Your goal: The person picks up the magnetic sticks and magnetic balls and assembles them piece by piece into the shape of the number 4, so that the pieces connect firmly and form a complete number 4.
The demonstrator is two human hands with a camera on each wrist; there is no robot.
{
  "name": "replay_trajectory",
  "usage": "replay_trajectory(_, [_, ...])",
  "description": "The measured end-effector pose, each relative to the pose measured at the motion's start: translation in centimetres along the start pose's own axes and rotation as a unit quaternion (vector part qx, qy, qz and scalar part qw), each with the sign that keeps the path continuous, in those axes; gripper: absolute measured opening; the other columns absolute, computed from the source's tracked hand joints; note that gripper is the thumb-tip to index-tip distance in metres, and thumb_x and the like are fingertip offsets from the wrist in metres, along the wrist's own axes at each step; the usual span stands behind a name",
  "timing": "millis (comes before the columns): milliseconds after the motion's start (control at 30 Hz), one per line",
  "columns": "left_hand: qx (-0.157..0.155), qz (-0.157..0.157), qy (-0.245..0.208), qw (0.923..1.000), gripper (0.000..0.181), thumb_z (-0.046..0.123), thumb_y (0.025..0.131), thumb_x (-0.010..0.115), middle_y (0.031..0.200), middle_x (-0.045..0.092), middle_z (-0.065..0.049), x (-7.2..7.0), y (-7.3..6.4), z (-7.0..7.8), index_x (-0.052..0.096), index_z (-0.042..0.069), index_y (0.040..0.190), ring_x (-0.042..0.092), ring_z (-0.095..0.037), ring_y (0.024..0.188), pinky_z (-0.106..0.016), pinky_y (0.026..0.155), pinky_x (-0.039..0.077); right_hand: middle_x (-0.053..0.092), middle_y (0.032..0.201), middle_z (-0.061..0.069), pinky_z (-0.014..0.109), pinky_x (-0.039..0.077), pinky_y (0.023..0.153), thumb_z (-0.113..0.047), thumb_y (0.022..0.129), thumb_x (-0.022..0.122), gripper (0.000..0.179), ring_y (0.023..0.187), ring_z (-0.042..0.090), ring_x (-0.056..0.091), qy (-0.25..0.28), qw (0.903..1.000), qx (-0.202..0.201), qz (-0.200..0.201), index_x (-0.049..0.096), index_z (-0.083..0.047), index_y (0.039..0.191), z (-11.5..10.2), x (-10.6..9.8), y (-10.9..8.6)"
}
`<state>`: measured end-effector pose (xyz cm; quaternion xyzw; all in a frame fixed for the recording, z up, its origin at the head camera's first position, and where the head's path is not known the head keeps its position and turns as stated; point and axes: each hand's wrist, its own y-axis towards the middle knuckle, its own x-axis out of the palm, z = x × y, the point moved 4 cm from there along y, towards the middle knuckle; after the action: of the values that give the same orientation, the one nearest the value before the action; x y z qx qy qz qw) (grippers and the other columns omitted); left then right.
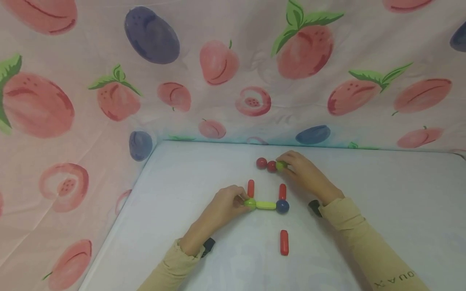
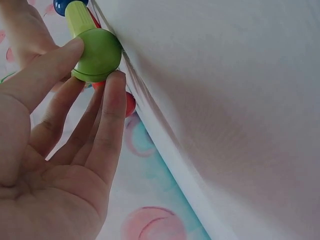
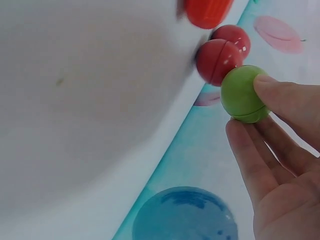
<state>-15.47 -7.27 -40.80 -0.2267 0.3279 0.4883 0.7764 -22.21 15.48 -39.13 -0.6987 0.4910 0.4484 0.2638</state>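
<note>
The left hand (image 1: 225, 204) pinches a green ball (image 1: 250, 203) at a yellow stick's (image 1: 266, 205) left end, a blue ball (image 1: 282, 207) at its right. Two red sticks (image 1: 282, 190) lie beyond. Farther, the right hand (image 1: 308, 174) pinches another green ball (image 3: 243, 93), just right of two red balls (image 1: 261, 163).

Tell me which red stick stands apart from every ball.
The lone red stick nearest the bottom of the head view. The other two differ: the left stick meets the green ball in the left hand, the right stick the blue ball.
</note>
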Motion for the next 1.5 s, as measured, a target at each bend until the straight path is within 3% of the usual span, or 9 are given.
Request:
replay_trajectory(533, [0.004, 0.000, -0.004, 1.0000, 0.019, 0.016, 0.085, 0.079, 0.098, 0.071, 0.002, 0.0, -0.1, 0.1, 0.070, 0.012, 0.101, 0.067, -0.013, 0.090, -0.026, 0.082, 0.056, 0.061, 0.125, 0.008, 0.047, 0.046, 0.106, -0.011, 0.091, 0.072, 0.040, 0.123, 0.027, 0.055, 0.018, 0.9996, -0.011, -0.019, 0.062, -0.009, 0.130, -2.0, 0.5, 0.7])
replay_trajectory(833, [0.007, 0.002, 0.003, 1.0000, 0.018, 0.017, 0.084, 0.080, 0.096, 0.071, 0.003, 0.0, 0.0, 0.1, 0.071, 0.012, 0.099, 0.066, -0.012, 0.088, -0.024, 0.081, 0.055, 0.064, 0.121, 0.006, 0.044, 0.049, 0.103, -0.008, 0.090, 0.073, 0.035, 0.117, 0.025, 0.058, 0.042, 0.9979, -0.041, -0.027, 0.067, -0.008, 0.124, -3.3, 1.1, 1.1])
replay_trajectory(1300, [0.015, 0.011, 0.003, 0.9998, 0.016, 0.018, 0.085, 0.079, 0.095, 0.071, 0.003, 0.1, 0.0, 0.1, 0.070, 0.013, 0.098, 0.067, -0.013, 0.088, -0.027, 0.081, 0.055, 0.067, 0.119, 0.009, 0.043, 0.048, 0.104, -0.005, 0.090, 0.071, 0.033, 0.118, 0.027, 0.060, 0.012, 0.9946, -0.093, -0.045, 0.066, -0.003, 0.123, -4.8, 1.8, 1.9])
replay_trajectory(1500, [0.011, 0.010, 0.009, 0.9999, 0.016, 0.020, 0.086, 0.079, 0.095, 0.071, 0.004, 0.2, -0.1, 0.0, 0.071, 0.013, 0.098, 0.066, -0.012, 0.088, -0.026, 0.081, 0.055, 0.067, 0.118, 0.008, 0.041, 0.049, 0.104, -0.010, 0.091, 0.071, 0.031, 0.118, 0.025, 0.061, 0.008, 0.9940, -0.088, -0.064, 0.067, -0.004, 0.121, -5.3, 2.0, 2.1])
